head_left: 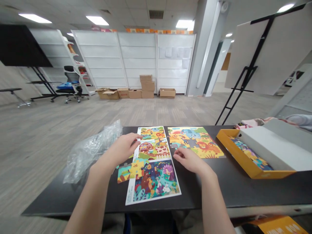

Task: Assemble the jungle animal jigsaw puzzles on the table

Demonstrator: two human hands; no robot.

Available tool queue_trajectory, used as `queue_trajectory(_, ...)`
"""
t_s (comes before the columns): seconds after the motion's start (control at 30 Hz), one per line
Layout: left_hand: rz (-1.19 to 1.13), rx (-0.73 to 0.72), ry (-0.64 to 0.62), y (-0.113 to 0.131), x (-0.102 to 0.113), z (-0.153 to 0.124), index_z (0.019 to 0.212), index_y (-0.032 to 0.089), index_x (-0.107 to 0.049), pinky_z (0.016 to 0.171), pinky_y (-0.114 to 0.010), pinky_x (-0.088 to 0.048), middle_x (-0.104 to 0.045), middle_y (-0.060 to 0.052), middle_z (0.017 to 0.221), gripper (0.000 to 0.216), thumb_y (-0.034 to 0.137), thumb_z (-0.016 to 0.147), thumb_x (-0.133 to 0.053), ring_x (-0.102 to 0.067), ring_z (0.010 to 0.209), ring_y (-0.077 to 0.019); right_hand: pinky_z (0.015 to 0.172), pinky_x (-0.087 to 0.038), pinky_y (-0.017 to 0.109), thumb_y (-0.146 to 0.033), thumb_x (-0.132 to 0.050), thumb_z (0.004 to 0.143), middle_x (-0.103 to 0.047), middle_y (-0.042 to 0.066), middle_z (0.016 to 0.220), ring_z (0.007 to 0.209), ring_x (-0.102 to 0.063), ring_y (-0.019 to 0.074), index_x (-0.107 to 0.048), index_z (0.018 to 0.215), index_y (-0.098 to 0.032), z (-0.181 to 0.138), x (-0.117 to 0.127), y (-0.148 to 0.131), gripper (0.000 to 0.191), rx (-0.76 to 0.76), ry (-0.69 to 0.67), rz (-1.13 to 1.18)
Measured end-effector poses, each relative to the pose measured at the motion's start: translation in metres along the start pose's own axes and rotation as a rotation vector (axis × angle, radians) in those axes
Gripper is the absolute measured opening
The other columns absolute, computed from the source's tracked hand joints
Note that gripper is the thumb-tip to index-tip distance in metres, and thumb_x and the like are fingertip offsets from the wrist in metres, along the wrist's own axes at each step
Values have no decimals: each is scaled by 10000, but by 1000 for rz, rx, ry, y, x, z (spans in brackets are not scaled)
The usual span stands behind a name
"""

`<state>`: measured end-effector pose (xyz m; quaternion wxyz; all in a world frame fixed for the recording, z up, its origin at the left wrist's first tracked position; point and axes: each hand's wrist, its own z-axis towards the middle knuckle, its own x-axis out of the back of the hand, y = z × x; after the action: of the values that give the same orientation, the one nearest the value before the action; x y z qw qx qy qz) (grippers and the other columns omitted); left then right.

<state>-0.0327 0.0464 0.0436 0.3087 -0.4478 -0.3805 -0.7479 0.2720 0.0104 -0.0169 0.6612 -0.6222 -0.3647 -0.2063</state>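
My left hand [124,148] is over the left edge of a printed picture sheet [156,178], its fingers reaching right and apart from the thumb, with nothing visible in them. Below it, joined jigsaw pieces [130,170] in yellow and teal overlap the sheet's left side; the forearm partly covers this area. My right hand [186,158] has its fingers curled in at the lower left edge of a partly assembled animal jigsaw puzzle [209,148], with no piece showing in them. An elephant and lions appear on the puzzle, and a dark gap shows near its middle.
Crumpled clear plastic [90,152] lies on the black table [190,191] at the left. To the right stands an open yellow box [243,156] holding more puzzle pieces [253,154]. Cloth [255,123] lies behind it. Cardboard boxes [147,87] stand along the far shelves.
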Motion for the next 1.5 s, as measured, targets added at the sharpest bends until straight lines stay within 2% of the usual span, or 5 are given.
queue_trajectory(0.27, 145, 137, 35, -37, 5, -34, 1065, 225, -737, 861, -392, -566, -776, -81, 1092, 362, 279, 897, -420, -723, 970, -274, 643, -415, 290, -299, -513, 926, -684, 48, 797, 703, -605, 182, -633, 876, -180, 1, -2, 1, 176, -30, -5, 3)
queue_trajectory(0.47, 274, 283, -103, -47, 15, -50, 1123, 201, -731, 909, -407, -530, -743, -95, 1190, 409, 301, 914, -394, -691, 1071, -299, 678, -433, 303, -334, -532, 915, -700, 55, 822, 734, -625, 197, -635, 883, -191, 3, -5, 2, 179, -28, -3, -32)
queue_trajectory(0.7, 251, 248, -138, -30, 16, -52, 1031, 207, -739, 899, -398, -505, -753, -84, 1110, 338, 296, 933, -428, -676, 1027, -289, 679, -438, 314, -335, -517, 914, -703, 59, 806, 741, -636, 209, -631, 877, -196, 3, -4, -1, 184, -34, -7, -51)
queue_trajectory(1.0, 71, 117, -315, 11, -30, -32, 1248, 176, -652, 1013, -428, -466, -668, -144, 1294, 466, 415, 848, -648, -590, 1217, -337, 684, -439, 313, -318, -532, 907, -713, 66, 824, 741, -644, 207, -629, 863, -192, 3, -6, -2, 165, -34, 4, -49)
queue_trajectory(1.5, 33, 199, -310, -2, -37, -25, 1305, 159, -606, 1061, -424, -436, -630, -161, 1338, 446, 376, 923, -532, -582, 1251, -320, 631, -422, 294, -337, -528, 917, -687, 37, 773, 698, -625, 187, -629, 876, -201, 6, -9, 9, 174, -33, -13, -7)
